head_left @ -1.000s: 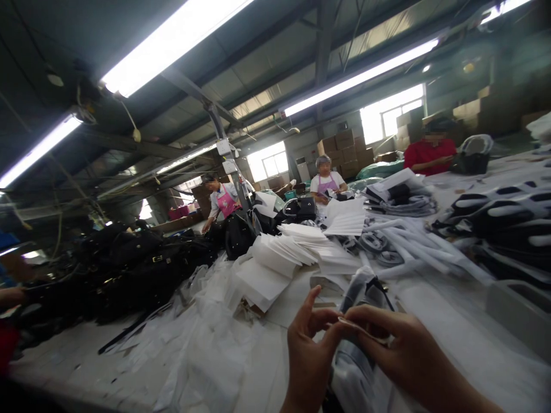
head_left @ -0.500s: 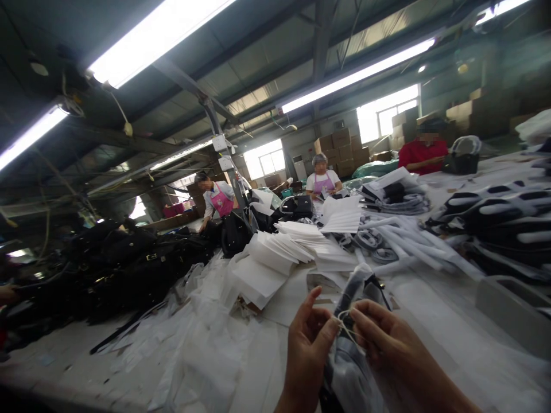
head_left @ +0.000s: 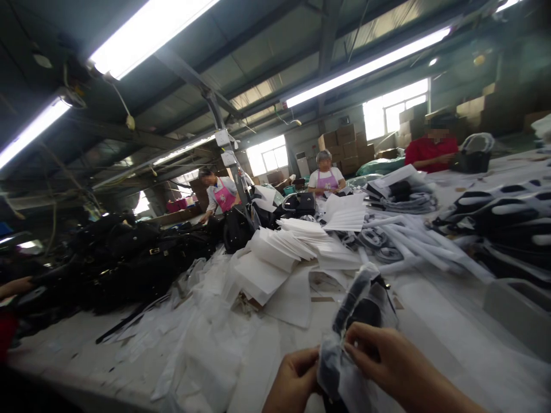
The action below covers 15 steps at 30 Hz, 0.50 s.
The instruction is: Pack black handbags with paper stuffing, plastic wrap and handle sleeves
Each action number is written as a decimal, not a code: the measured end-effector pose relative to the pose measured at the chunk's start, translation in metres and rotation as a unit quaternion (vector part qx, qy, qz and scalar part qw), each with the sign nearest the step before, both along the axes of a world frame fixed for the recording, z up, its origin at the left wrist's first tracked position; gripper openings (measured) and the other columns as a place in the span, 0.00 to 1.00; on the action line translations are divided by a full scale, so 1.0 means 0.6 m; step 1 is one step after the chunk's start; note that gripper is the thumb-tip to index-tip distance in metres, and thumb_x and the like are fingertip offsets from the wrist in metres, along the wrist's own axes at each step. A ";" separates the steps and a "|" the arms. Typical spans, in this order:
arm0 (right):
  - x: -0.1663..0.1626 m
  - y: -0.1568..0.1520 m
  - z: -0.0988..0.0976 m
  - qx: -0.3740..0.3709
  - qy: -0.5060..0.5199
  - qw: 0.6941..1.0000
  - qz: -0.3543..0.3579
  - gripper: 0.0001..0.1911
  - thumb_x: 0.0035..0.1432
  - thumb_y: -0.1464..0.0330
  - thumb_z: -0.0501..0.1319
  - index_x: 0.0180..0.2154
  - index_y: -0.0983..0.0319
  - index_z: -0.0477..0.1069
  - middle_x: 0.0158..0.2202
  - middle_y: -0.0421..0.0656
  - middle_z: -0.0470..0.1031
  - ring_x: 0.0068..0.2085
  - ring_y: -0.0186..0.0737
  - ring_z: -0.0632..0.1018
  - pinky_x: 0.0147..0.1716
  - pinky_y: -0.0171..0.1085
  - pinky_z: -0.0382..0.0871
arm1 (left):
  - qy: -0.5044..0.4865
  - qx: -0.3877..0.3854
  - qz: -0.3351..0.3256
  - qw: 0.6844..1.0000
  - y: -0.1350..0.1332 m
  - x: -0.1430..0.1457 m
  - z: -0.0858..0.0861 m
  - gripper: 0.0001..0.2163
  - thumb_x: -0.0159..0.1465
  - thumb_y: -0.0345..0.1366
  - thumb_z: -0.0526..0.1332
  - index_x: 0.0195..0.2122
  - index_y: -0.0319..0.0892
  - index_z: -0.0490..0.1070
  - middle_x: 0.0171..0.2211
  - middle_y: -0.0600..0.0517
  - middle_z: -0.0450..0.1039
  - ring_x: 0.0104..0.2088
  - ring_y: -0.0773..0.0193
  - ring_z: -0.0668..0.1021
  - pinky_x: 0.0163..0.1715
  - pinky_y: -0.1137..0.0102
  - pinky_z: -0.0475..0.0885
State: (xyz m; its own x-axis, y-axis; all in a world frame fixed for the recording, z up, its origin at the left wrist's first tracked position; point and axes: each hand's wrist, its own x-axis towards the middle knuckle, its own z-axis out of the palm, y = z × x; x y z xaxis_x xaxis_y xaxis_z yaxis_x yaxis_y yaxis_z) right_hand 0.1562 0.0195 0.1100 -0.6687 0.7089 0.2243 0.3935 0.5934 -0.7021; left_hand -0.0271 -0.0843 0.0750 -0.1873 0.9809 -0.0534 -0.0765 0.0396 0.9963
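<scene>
In front of me is a black bag [head_left: 365,311], its handle [head_left: 331,358] wrapped in thin whitish film. My left hand [head_left: 295,378] is closed at the left side of the wrapped handle, with its fingertips partly hidden behind the wrap. From the right, my right hand [head_left: 385,355] pinches a thin cream string [head_left: 343,338] at the wrapping; only a short bit of the string shows. The lower part of the bag is cut off by the frame and covered by my hands.
Stacked white sheets [head_left: 279,252] lie beyond the bag. Crumpled film [head_left: 202,350] covers the table to the left, near a heap of black bags [head_left: 133,258]. Wrapped straps [head_left: 413,241] and a grey bin [head_left: 516,315] are at right. Several co-workers are around the table.
Both hands have moved lower, and my left hand has shifted from the string loop to the side of the wrapped handle. The loop held up between my fingers is no longer visible.
</scene>
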 end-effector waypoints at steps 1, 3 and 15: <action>-0.003 -0.002 0.000 -0.010 0.001 1.000 0.011 0.10 0.58 0.62 0.58 0.29 0.57 0.75 0.22 0.38 0.76 0.24 0.38 0.74 0.25 0.34 0.60 | 0.025 0.004 -0.023 0.999 0.002 0.001 0.007 0.27 0.52 0.61 0.68 0.35 0.39 0.82 0.23 0.54 0.68 0.23 0.71 0.64 0.25 0.75 0.60; -0.009 -0.005 0.000 -0.029 0.006 0.999 0.032 0.11 0.58 0.63 0.58 0.30 0.58 0.76 0.22 0.39 0.76 0.25 0.38 0.74 0.25 0.33 0.60 | 0.046 0.002 -0.041 0.998 0.008 0.004 0.023 0.25 0.55 0.59 0.67 0.39 0.40 0.82 0.22 0.56 0.65 0.22 0.72 0.59 0.22 0.75 0.53; -0.014 0.006 -0.009 -0.153 0.066 0.982 0.084 0.13 0.59 0.59 0.61 0.34 0.61 0.79 0.20 0.39 0.74 0.23 0.36 0.72 0.22 0.32 0.60 | 0.171 0.031 0.045 0.984 0.012 0.026 0.051 0.14 0.59 0.45 0.67 0.26 0.38 0.81 0.22 0.53 0.71 0.28 0.63 0.72 0.27 0.72 0.62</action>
State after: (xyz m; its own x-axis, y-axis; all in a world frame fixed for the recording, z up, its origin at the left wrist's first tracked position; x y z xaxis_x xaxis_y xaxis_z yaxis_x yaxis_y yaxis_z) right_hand 0.1478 0.0232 0.1048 -0.7611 0.6393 0.1102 0.2019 0.3948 -0.8963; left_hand -0.0113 -0.0771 0.1056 -0.2695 0.9591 0.0864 0.2625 -0.0131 0.9648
